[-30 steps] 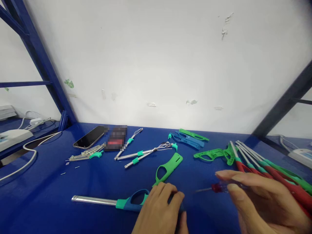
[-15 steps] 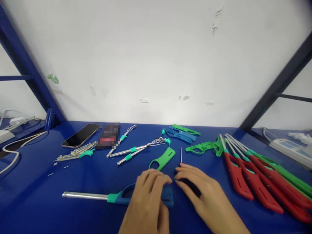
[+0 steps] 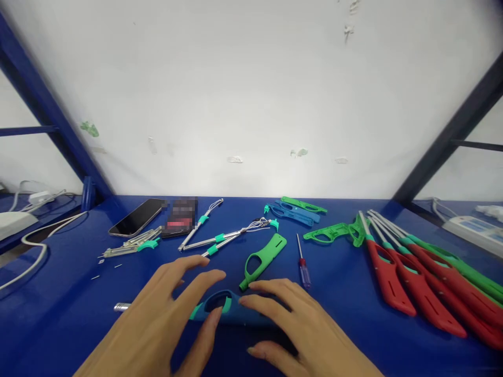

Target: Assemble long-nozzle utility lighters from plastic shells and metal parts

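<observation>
A blue lighter (image 3: 236,309) with a teal collar and trigger lies near the table's front, its metal tip showing at the left. Over its left part is my left hand (image 3: 168,309), fingers apart and holding nothing. My right hand (image 3: 291,319) is at the handle end, fingers spread with nothing visibly gripped; its fingertips hide part of the handle. Behind the lighter rests a green handle shell (image 3: 269,254). To the right of that shell lies a screwdriver (image 3: 304,272) with a purple and red handle.
Red lighters (image 3: 391,283) fan out at the right beside green ones. Green half shells (image 3: 334,232) and blue shells (image 3: 294,213) lie at the back. Metal tubes with wires (image 3: 220,238), a phone (image 3: 137,217), a dark pack (image 3: 181,215) and clear parts (image 3: 131,245) stand left of centre.
My left hand has moved left and spread open. My right hand has moved left and down to the lighter's handle end, and the screwdriver's handle is now uncovered. The view has shifted slightly.
</observation>
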The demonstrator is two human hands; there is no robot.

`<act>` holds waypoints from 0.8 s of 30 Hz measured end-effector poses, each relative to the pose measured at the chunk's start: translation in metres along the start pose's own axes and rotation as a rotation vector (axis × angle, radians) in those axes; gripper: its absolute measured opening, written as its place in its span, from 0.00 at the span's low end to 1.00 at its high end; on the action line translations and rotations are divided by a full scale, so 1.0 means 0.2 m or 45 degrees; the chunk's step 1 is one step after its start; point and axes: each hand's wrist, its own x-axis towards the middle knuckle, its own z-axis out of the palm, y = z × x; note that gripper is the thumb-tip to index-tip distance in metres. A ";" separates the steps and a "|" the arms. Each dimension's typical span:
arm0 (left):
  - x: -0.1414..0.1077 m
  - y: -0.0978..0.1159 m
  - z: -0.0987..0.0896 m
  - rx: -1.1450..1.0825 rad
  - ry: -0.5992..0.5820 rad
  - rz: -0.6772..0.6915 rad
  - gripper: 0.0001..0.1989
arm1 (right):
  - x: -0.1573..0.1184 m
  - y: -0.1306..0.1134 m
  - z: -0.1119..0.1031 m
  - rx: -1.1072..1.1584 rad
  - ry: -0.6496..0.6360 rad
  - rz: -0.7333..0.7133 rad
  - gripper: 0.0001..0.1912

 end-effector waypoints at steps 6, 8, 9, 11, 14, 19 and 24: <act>0.06 -0.03 -0.12 0.004 -0.163 0.035 0.18 | 0.05 -0.05 0.09 -0.246 0.028 -0.102 0.31; 0.05 -0.06 -0.14 -0.002 -0.171 -0.016 0.18 | 0.05 -0.05 0.10 -0.309 0.079 -0.112 0.32; 0.05 -0.08 -0.14 -0.005 -0.172 -0.042 0.17 | 0.05 -0.05 0.10 -0.337 0.101 -0.125 0.33; 0.07 -0.12 -0.13 -0.020 -0.202 -0.079 0.16 | 0.05 -0.04 0.12 -0.386 0.115 -0.173 0.34; 0.11 -0.17 -0.10 0.062 -0.233 -0.111 0.19 | 0.06 0.01 0.17 -0.443 0.086 -0.227 0.30; 0.14 -0.13 -0.12 -0.003 -0.120 -0.039 0.16 | 0.07 0.12 0.20 -0.355 0.036 -0.224 0.22; 0.17 0.01 -0.17 -0.270 0.155 0.091 0.16 | 0.06 0.14 0.08 -0.110 0.139 -0.090 0.23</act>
